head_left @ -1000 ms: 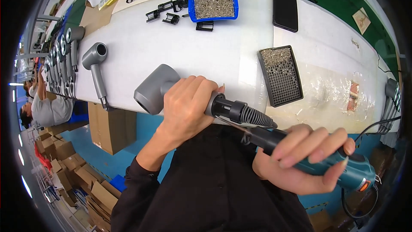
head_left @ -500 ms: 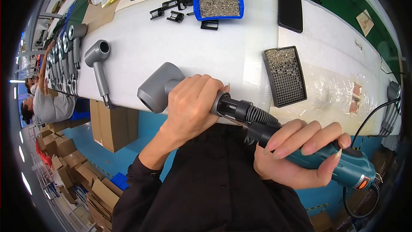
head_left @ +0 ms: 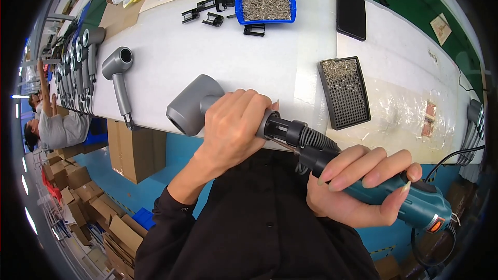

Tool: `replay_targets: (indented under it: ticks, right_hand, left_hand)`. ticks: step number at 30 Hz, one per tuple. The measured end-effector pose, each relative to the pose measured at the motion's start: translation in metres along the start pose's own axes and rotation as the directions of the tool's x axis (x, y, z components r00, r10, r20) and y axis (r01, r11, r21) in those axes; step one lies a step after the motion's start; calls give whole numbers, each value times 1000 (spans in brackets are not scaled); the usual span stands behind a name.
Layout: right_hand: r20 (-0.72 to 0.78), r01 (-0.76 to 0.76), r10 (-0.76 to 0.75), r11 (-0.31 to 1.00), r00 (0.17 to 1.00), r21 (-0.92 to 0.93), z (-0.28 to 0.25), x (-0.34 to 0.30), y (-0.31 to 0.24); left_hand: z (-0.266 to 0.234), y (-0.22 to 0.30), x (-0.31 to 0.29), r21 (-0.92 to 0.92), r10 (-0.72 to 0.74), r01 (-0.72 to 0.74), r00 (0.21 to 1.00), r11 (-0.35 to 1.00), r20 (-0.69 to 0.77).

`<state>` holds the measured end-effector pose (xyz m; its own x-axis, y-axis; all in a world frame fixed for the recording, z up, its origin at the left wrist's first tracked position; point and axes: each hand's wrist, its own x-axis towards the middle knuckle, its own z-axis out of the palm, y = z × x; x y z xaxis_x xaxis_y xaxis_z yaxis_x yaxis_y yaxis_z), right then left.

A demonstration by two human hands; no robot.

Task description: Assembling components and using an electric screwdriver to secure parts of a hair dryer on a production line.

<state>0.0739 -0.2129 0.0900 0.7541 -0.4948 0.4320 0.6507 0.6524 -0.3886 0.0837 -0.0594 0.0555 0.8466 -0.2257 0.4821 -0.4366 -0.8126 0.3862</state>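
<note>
My left hand [head_left: 232, 132] is wrapped around the handle of a grey hair dryer [head_left: 194, 105], whose wide head points left over the table's front edge. From the handle's lower end sticks out a black frame-like part [head_left: 282, 130] with a ribbed cable sleeve [head_left: 315, 139] behind it. In my right hand [head_left: 358, 189] lies a teal electric screwdriver [head_left: 425, 206], gripped along its body with the fingers over the top. Its black nose and thin bit point left at the handle's end, beside the black part. Whether the bit touches a screw cannot be made out.
A tray of screws [head_left: 344, 93] and a blue bin of screws [head_left: 266, 1] stand on the white table. Another hair dryer [head_left: 120, 80] lies left, near a row of more dryers [head_left: 78, 72]. Small black frames [head_left: 212, 19] lie at the back. A co-worker [head_left: 65, 129] sits far left.
My two hands, the hair dryer and the screwdriver hold almost the same pose, with only a tiny shift. At the far left, the co-worker's raised arm has moved a little to the left.
</note>
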Motion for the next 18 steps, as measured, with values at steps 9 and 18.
replay_targets:
  ticks: [9,18]
  right_hand:
    - [17,60,-60,998,998,-27,-1,-5,3]
    - [33,-34,37,997,999,-67,0,1,-4]
  left_hand:
    - [2,-2,-1,15,29,-29,1000,999,3]
    - [1,-3,-4,-4,51,-51,999,999,12]
